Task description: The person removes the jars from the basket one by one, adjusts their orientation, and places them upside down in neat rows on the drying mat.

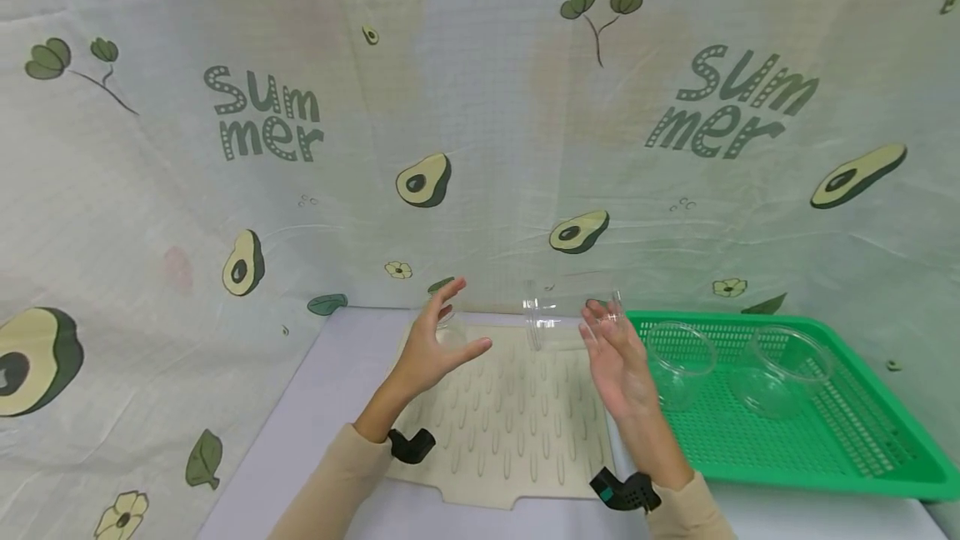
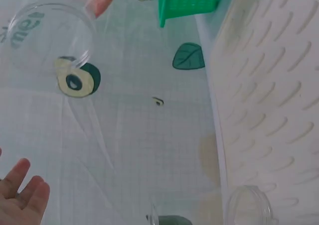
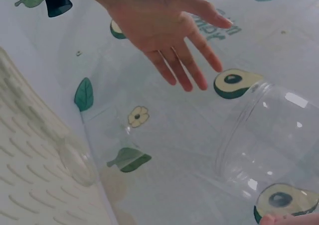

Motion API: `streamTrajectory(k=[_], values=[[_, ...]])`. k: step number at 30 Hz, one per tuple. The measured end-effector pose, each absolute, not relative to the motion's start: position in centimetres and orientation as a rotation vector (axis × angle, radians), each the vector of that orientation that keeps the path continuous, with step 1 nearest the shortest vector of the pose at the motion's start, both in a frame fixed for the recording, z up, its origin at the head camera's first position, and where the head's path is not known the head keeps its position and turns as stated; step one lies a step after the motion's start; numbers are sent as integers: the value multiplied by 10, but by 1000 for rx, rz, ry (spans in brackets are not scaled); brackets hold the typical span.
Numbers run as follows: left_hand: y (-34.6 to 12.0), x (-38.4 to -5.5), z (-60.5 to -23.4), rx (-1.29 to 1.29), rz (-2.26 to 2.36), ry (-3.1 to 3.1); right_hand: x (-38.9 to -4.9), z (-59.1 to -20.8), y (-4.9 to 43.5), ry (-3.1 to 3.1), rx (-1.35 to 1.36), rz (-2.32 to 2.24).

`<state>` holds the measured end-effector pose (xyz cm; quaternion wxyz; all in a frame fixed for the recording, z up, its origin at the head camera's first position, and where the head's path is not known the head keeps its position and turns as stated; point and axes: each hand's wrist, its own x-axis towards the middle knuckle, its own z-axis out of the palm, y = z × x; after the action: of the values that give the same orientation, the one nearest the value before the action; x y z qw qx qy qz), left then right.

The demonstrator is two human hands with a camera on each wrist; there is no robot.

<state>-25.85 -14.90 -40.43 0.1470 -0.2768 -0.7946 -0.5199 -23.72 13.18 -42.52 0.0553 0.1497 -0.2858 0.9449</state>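
My right hand (image 1: 621, 361) holds a clear plastic jar (image 1: 562, 315) by its right end, lying sideways above the back of the mat. The jar's ridged rim points left, toward my other hand; in the right wrist view the jar (image 3: 279, 135) appears large and see-through. My left hand (image 1: 431, 352) is raised with thumb and fingers spread apart, holding nothing, a little left of the jar. Behind it a second clear container (image 1: 452, 333) stands at the mat's back left, partly hidden by the fingers; its round rim (image 2: 247, 207) shows in the left wrist view.
A beige ridged mat (image 1: 517, 423) lies on the white table (image 1: 322, 373). To its right sits a green plastic basket (image 1: 795, 448) with two clear containers, a left one (image 1: 678, 369) and a right one (image 1: 783, 373). A printed avocado cloth (image 1: 487, 107) hangs behind.
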Motion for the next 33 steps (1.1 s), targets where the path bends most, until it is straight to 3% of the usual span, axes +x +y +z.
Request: streamTrajectory(k=[14,33], values=[[-200,-251,-437,-471,-1257,-2537,-250,-419,131,-1211,-47,2769],[-252,-234,-504,-287,-918,-2837,-286,-441,106,-1801,-179,2367]])
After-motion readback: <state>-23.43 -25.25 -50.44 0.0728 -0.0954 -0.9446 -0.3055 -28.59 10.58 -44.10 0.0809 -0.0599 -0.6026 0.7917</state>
